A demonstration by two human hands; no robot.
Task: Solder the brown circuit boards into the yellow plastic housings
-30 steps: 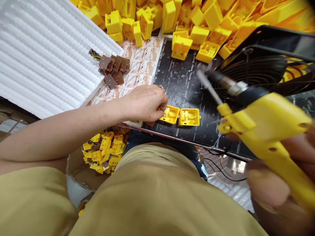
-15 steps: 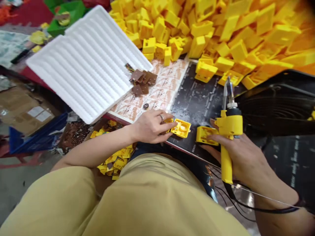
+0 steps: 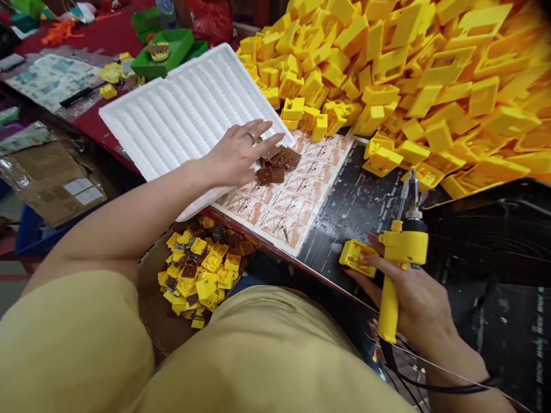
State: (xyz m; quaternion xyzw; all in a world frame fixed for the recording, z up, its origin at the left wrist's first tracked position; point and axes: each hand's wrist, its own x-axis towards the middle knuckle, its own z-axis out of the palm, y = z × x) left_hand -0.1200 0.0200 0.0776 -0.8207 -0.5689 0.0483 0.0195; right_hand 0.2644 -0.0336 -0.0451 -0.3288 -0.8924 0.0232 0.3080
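My left hand [image 3: 245,150], fingers spread, reaches over a small pile of brown square boards [image 3: 275,169] beside the white ridged foam tray [image 3: 176,109]. Whether its fingertips touch the boards is hard to tell; nothing is gripped in it. My right hand [image 3: 413,292] holds a yellow soldering gun [image 3: 398,258] with its metal tip pointing up and away. The thumb and fingers of that same hand also hold a small open yellow housing [image 3: 356,256] at the front edge of the black mat [image 3: 327,241].
A large heap of yellow housings [image 3: 413,86] covers the back right. Below the table edge, a carton holds yellow pieces [image 3: 206,275] and brown boards. Green trays [image 3: 172,54] stand at the back left. A black cable [image 3: 447,387] trails from the gun. A dark bin lies at the right.
My left hand has left the table's front edge and moved up and left to the brown boards. The yellow housing it was touching no longer shows on the mat. The camera view has shifted.
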